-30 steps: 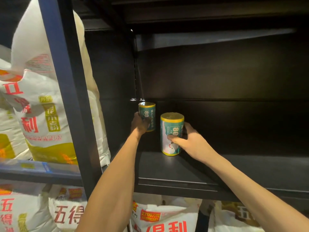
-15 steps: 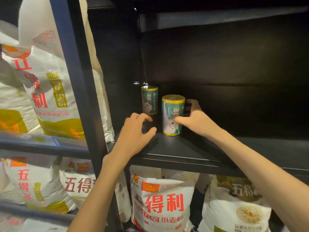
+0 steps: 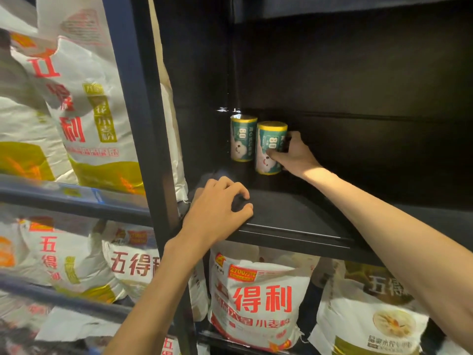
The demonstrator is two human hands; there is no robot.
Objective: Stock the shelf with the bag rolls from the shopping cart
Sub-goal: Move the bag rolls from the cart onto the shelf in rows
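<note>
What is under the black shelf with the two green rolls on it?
Under the black shelf stand white flour sacks with red writing, packed side by side. The left hand and both forearms cover parts of them, and anything behind the sacks is hidden.

The black shelf [image 3: 302,216] carries two bag rolls, both upright in its back left corner. The left bag roll [image 3: 242,139] stands nearest the side wall; the right bag roll [image 3: 268,149] stands just beside it, slightly nearer the front edge.
</note>
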